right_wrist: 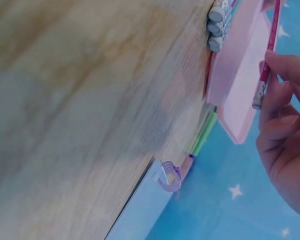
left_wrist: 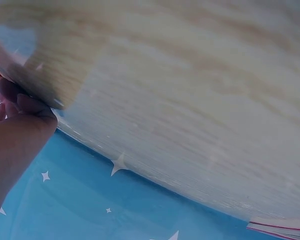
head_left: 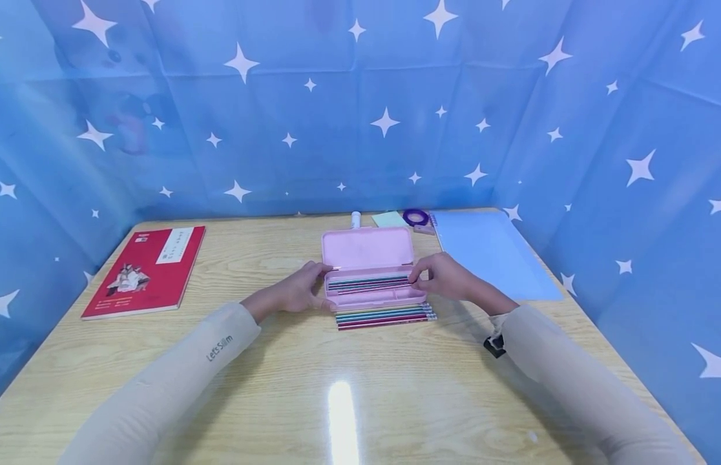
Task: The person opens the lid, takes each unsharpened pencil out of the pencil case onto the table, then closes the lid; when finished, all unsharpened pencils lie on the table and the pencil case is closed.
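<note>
the left hand [head_left: 293,292] rests curled against the left end of the open pink pencil case [head_left: 369,268], thumb on the near edge, fingers at the tray's rim; whether it truly grips the case or only steadies it cannot be told. only the head view shows this whole. the left wrist view gives just blurred fingertips at a pink edge, with wooden table [left_wrist: 200,100] above. the right hand [head_left: 444,276], at the case's right end, pinches a pink pencil [right_wrist: 266,65] by its eraser end between thumb and fingers, plain only in the right wrist view; from the head camera that pencil blends into those already lying in the tray.

far left of the left hand lies a red book [head_left: 145,270]. between the hands, just on the near side of the case, a row of loose pencils [head_left: 385,316] lies flat on the table. beyond the case lie a white tube [head_left: 356,220], a green sticky pad [head_left: 389,219] and a purple tape roll [head_left: 415,216]. beyond the right hand is a pale blue folder [head_left: 488,252]. a starred blue cloth [head_left: 360,103] walls the table.

the case is soft pink, lid up, tray striped with coloured pencils.
</note>
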Demonstrator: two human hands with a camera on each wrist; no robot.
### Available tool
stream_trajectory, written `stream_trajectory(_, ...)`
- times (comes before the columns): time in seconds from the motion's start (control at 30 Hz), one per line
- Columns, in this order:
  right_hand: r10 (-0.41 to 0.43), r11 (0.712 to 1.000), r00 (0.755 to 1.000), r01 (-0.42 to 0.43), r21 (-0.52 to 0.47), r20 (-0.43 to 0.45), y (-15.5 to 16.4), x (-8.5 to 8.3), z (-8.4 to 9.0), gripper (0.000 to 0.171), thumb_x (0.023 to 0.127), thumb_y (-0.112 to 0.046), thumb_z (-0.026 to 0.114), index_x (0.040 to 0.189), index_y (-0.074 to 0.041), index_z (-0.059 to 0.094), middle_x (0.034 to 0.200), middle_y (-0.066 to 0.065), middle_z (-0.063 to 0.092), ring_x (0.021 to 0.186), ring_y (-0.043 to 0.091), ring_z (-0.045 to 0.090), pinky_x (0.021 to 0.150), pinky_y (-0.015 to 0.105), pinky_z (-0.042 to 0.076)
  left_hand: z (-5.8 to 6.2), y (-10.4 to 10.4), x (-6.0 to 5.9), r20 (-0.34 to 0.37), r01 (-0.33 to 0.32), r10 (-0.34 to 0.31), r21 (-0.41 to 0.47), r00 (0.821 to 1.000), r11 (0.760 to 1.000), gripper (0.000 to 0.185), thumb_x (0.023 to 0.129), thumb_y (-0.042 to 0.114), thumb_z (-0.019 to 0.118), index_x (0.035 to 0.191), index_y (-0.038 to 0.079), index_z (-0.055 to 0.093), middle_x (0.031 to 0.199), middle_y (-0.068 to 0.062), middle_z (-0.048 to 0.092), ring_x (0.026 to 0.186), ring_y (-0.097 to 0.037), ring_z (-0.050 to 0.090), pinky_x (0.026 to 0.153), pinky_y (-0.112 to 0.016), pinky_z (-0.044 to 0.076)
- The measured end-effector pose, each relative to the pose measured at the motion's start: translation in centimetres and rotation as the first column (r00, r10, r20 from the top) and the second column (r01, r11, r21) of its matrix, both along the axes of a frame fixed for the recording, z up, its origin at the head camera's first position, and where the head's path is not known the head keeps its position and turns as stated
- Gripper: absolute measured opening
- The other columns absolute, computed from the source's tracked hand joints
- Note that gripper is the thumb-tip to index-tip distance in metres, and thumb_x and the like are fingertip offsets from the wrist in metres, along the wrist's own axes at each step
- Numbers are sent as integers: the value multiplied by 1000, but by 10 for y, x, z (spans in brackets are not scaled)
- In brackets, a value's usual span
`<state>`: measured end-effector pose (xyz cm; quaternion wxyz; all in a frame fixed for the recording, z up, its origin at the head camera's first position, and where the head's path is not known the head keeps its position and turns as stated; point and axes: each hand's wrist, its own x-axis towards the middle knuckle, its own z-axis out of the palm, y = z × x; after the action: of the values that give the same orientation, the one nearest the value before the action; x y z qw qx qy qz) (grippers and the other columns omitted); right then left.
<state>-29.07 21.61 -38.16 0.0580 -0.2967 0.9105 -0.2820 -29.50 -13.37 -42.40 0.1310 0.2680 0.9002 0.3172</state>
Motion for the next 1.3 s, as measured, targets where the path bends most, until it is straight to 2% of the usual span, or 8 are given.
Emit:
stream_trajectory(0.3,19,1000,1000,-19,-16,7,2,14,2,7,90,-7,73,93,-11,77,72,2,63,47,8,37,51,26,38,1,0,-1,4,8,-8,11,1000,1000,101,77,49,82,151,1,33,134,-14,43,118,-24,42,105,-42,36)
stream_trajectory(0.53,27,999,1000,-27,-17,8,3,25,2,6,89,-6,73,91,-11,77,84,-2,69,54,10,44,54,26,42,1,0,0,7,6,-6,3,1000,1000,102,77,51,81,151,1,32,135,-14,42,119,-24,42,106,-42,36)
stream_trajectory(0.6,37,999,999,-36,-23,15,3,28,1,6,88,-7,74,90,-11,77,83,-3,69,53,10,45,54,25,43,2,0,0,5,7,-7,2,1000,1000,102,77,51,81,151,1,32,135,-14,42,119,-24,41,106,-42,36)
stream_trajectory(0.7,50,998,998,-49,-36,28,5,31,-1,6,88,-6,74,89,-11,77,75,-1,66,50,8,44,52,25,42,3,1,1,4,12,-12,2,1000,1000,101,77,51,81,151,1,32,135,-14,42,120,-25,41,107,-43,36)
stream_trajectory(0.87,75,995,996,-73,-62,38,7,36,-4,6,87,-6,75,88,-11,78,73,-2,67,45,3,38,48,23,37,3,2,2,2,5,-5,-3,1000,1000,100,78,48,81,151,1,32,136,-16,41,124,-26,41,111,-43,32)
stream_trajectory(1.07,117,991,992,-113,-77,38,7,44,-3,5,88,-7,74,87,-11,77,82,-3,70,45,1,32,46,22,34,4,1,2,-10,5,-5,-9,1000,1000,99,78,46,82,150,0,33,135,-16,42,123,-26,42,111,-43,33)
stream_trajectory(1.3,125,988,992,-122,-96,27,8,51,-1,5,87,-5,75,88,-10,77,86,-1,71,46,2,34,47,22,35,5,1,3,-1,6,-6,-3,1000,1000,98,78,46,82,150,1,33,135,-15,42,122,-25,42,110,-43,34)
